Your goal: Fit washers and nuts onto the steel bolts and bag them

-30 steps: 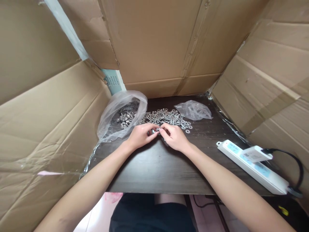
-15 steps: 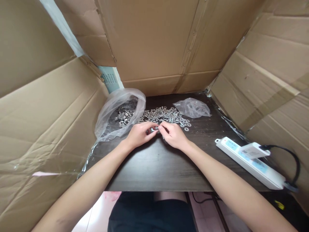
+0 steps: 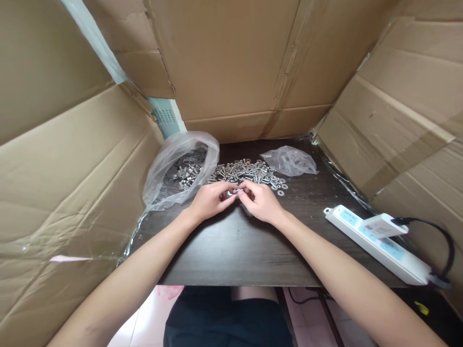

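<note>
My left hand [image 3: 209, 201] and my right hand [image 3: 263, 202] meet just in front of a pile of metal hardware. Between their fingertips is a small silver bolt [image 3: 238, 191], lying roughly sideways. The left thumb and fingers pinch one end, and the right thumb and fingers close on the other. Whether a nut or washer sits on it is too small to tell. Behind the hands spread loose bolts, nuts and washers [image 3: 246, 169], with a few flat washers [image 3: 281, 193] at the right edge.
An open clear plastic bag [image 3: 154, 185] holding more metal pieces stands at the left. A crumpled plastic bag [image 3: 292, 163] lies back right. On the right is a white power strip [image 3: 376, 248] with a plugged-in adapter and black cable. Cardboard walls [image 3: 231, 62] surround the dark table [image 3: 231, 255].
My right fingertips have shifted slightly, and more of the bolt shows between the hands. Both hands stay in nearly the same place. The view has moved a little.
</note>
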`<control>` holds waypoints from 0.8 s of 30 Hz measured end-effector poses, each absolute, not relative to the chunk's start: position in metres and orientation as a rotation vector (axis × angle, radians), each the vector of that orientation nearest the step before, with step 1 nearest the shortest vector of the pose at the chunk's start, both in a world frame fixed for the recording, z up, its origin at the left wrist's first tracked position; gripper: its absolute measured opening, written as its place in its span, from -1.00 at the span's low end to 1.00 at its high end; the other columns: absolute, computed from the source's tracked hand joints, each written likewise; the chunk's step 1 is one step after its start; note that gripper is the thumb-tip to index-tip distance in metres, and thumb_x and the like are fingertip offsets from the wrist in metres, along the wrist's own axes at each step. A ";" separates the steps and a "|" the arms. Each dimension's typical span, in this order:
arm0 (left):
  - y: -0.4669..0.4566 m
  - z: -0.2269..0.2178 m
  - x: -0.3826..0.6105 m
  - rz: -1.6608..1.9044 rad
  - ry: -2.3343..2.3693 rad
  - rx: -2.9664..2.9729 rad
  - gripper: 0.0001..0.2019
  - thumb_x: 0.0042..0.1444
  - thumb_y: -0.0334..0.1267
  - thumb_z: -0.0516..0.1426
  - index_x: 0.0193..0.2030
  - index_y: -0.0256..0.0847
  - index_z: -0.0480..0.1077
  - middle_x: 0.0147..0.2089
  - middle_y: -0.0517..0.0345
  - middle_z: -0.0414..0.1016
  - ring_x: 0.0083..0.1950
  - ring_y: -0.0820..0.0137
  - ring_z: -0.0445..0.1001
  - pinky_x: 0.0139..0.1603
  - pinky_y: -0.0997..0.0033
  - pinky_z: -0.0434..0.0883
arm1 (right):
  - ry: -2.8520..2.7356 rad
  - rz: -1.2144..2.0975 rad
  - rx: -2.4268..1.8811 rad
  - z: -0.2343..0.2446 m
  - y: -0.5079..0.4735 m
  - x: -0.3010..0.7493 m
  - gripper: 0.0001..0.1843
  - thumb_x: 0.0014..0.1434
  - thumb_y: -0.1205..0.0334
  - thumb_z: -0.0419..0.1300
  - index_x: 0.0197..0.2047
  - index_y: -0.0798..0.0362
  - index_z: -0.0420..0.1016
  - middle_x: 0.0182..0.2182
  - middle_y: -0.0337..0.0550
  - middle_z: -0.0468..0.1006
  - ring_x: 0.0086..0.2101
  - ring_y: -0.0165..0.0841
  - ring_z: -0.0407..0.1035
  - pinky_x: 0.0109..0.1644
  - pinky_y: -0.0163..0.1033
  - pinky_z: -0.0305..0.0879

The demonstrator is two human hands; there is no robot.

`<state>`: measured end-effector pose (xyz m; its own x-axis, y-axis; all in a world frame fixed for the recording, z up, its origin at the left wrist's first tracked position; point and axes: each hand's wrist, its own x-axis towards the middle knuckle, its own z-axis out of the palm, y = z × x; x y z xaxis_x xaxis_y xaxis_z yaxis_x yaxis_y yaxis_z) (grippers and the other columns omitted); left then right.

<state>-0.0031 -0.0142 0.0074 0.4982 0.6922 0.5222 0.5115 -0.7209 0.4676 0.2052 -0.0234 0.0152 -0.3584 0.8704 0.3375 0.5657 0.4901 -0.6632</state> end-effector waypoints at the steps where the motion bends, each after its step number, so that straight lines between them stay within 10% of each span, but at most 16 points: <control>1: -0.014 0.007 -0.003 1.042 1.024 2.493 -0.82 0.31 -0.26 0.20 -0.01 -0.20 0.54 -0.21 0.14 0.64 -0.40 0.49 0.52 -0.32 0.51 0.44 | -2.066 0.581 -1.180 0.015 -0.024 0.205 -0.84 0.31 0.18 0.11 -0.19 0.01 0.50 -0.54 -0.27 0.47 -0.51 -0.36 0.31 -0.36 -0.28 0.13; 24: -0.016 0.007 -0.002 1.055 1.011 2.491 -0.82 0.31 -0.27 0.19 0.00 -0.21 0.53 -0.20 0.13 0.64 -0.39 0.49 0.52 -0.33 0.51 0.44 | -2.057 0.573 -1.185 0.015 -0.024 0.205 -0.87 0.28 0.19 0.12 -0.20 0.00 0.48 -0.54 -0.28 0.46 -0.52 -0.36 0.31 -0.35 -0.27 0.14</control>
<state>-0.0021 -0.0155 0.0075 0.4960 0.6859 0.5325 0.5026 -0.7269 0.4680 0.2051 -0.0236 0.0153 -0.3496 0.8727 0.3410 0.5706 0.4870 -0.6613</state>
